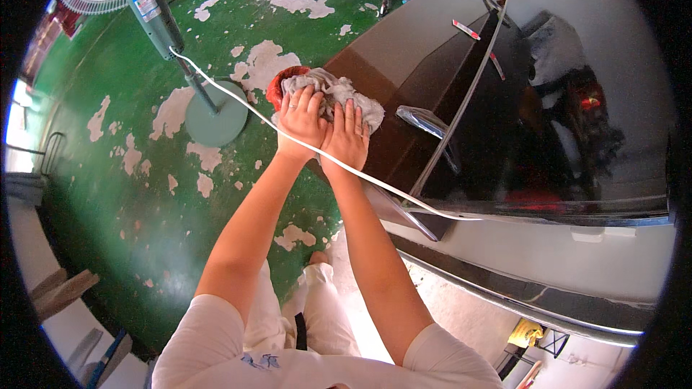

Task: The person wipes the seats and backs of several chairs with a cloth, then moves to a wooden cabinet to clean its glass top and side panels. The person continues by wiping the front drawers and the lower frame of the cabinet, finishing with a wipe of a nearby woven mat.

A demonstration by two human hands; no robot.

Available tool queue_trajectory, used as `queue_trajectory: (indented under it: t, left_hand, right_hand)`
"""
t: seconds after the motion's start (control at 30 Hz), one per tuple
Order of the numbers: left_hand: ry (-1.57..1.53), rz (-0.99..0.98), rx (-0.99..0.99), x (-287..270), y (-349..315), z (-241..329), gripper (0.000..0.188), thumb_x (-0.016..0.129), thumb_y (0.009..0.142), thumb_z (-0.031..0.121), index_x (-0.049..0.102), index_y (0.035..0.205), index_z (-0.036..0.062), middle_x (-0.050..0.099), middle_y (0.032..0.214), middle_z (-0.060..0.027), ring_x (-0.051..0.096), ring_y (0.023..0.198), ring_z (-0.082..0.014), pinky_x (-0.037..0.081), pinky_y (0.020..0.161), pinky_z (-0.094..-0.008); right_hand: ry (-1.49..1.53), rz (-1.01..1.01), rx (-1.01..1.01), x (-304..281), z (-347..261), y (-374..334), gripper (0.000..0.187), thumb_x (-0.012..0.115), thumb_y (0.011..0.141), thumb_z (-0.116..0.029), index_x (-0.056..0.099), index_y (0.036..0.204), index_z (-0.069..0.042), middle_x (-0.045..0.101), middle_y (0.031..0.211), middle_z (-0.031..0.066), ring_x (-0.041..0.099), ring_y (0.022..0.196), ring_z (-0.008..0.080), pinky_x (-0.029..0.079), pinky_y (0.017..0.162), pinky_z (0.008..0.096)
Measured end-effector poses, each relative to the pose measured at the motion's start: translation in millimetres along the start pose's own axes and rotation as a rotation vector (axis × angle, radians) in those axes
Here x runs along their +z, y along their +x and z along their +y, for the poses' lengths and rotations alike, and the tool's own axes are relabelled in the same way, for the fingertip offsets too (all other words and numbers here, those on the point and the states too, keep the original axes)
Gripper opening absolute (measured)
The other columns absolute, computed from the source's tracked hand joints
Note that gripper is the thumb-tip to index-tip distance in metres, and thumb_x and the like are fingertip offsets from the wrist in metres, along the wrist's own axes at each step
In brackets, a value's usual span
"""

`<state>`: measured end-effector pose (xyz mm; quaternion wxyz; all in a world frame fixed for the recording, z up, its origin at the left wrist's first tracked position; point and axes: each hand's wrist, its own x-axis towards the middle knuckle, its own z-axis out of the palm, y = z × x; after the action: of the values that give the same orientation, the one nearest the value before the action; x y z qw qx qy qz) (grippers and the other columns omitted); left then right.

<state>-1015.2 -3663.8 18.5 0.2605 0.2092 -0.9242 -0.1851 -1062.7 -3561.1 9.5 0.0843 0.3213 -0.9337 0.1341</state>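
1. Floor (pixel 144 245), green with pale worn patches, is spread across the left and upper parts of the frame.
2. Dark brown desk (pixel 378 75), with a glossy black section, is set at the right; its left end is reached near the centre of the frame.
3. Standing fan (pixel 155 18) is placed at the upper left.
4. Grey cloth (pixel 339 90) is bunched at the desk's left end, just above the frame's centre. Pressing or wiping with it appears to be the step in hand; which of the two cannot be told.
5. Left hand (pixel 301 121) and right hand (pixel 347 142) are laid side by side on the cloth, touching, with fingers stretched out; nothing is seen clenched. For the next move, level pressure from both palms would seem to be called for.
6. Red item (pixel 277 90) is partly hidden at the cloth's left; its kind cannot be told.
7. White cord (pixel 375 181) is seen crossing in front of both hands, so care against snagging would be needed.
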Motion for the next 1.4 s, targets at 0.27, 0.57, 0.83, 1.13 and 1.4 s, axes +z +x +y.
queue_trajectory:
  t: [0.27, 0.57, 0.83, 1.13, 1.4]
  left_hand:
    - [-0.430, -0.235, 0.324, 42, -87, 126, 0.027, 0.067, 0.070, 0.013, 0.065, 0.097, 0.0103, 0.061, 0.111, -0.0106, 0.054, 0.103, -0.0290, 0.040, 0.095, -0.0429]
    - [-0.531, 0.123, 0.436, 116, -159, 131, 0.056, 0.069, 0.067, 0.024, 0.058, 0.122, 0.0205, 0.057, 0.120, -0.0032, 0.050, 0.117, -0.0225, 0.023, 0.114, -0.0475]
    - [-0.357, 0.531, 0.803, 185, -131, 87, 0.050, 0.054, 0.083, 0.030, 0.053, 0.133, 0.0301, 0.057, 0.123, 0.0025, 0.050, 0.121, -0.0180, 0.008, 0.116, -0.0502]
    - [-0.287, 0.431, 0.788, 231, -110, -12, 0.082, 0.068, 0.057, 0.061, 0.053, 0.132, 0.0301, 0.055, 0.106, 0.0008, 0.050, 0.105, -0.0222, 0.023, 0.106, -0.0638]
    - [-1.080, 0.466, -0.055, 261, -70, -135, 0.058, 0.059, 0.086, 0.036, 0.046, 0.134, 0.0066, 0.044, 0.133, -0.0187, 0.034, 0.130, -0.0390, 0.013, 0.114, -0.0524]
  right_hand:
    - [-0.374, -0.613, 0.614, -59, 110, -120, 0.075, 0.060, 0.086, -0.043, 0.032, 0.144, -0.005, 0.035, 0.146, 0.0168, 0.032, 0.132, 0.0361, 0.024, 0.110, 0.0436]
    - [-0.117, 0.374, -0.055, -33, 167, -192, 0.030, 0.056, 0.079, -0.007, 0.044, 0.106, -0.010, 0.041, 0.118, 0.0144, 0.037, 0.108, 0.0362, 0.028, 0.090, 0.0503]
    - [-0.389, 0.768, -0.198, 55, 189, -185, 0.051, 0.060, 0.088, -0.011, 0.035, 0.133, -0.007, 0.023, 0.145, 0.0206, 0.024, 0.133, 0.0447, 0.015, 0.105, 0.0656]
    - [-0.305, 0.851, -0.078, 197, 184, -157, 0.050, 0.061, 0.087, -0.027, 0.052, 0.120, 0.009, 0.044, 0.134, 0.0298, 0.046, 0.120, 0.0439, 0.037, 0.100, 0.0546]
    - [0.384, 0.675, -0.417, 186, 10, -43, 0.031, 0.062, 0.074, -0.020, 0.069, 0.099, -0.005, 0.066, 0.105, 0.0160, 0.061, 0.101, 0.0301, 0.041, 0.090, 0.0523]
